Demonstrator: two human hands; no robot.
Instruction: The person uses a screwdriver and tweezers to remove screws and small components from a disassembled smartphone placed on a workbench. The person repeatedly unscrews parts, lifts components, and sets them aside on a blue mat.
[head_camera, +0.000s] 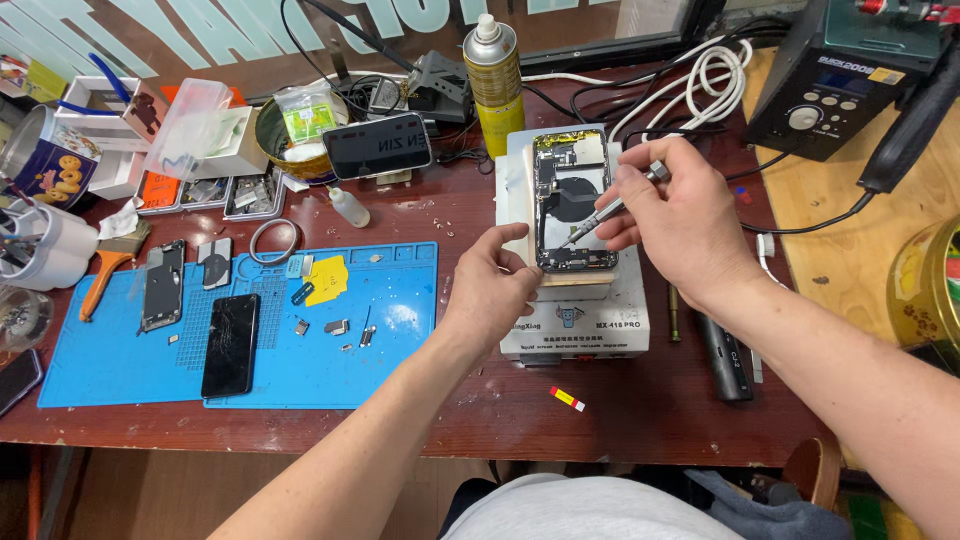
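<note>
Phone body (572, 200), opened w/ its inner parts shown, is laid on the white heating machine (575, 320) at the table's (640, 410) middle. Its lower left corner is gripped by the left hand (492, 285): thumb and fingers are closed on the edge of the phone. A thin metal screwdriver (612, 208) is held in the right hand (680, 225), fingers pinched together around the handle, and its tip is put inside the phone, near the lower part. To the left a blue mat (400, 340) is spread; on it a black phone w/ cracked glass (231, 345), another opened phone frame (162, 285), a yellow tape piece (327, 278) and several small metal parts are placed. Behind the mat, small clear trays (208, 192) are seen w/ tiny parts inside, exact kind cannot be told. A round bowl (285, 150) is standing near, w/ a small plastic bag of green and white content in it and something white below. A tin w/ cookie picture (40, 160) is at the far left; its inside is not visible. A clear plastic box (190, 125) is leaned over a white box. One white cup (50, 250) at the left edge is holding tools. A spray can w/ yellow bottom (494, 80) is standing behind the machine, beside a dark phone (378, 146) laid flat. A small squeeze bottle (348, 207) is lying approx. between bowl and mat. At right a black station w/ knob (830, 90) is placed on a wood board.
</note>
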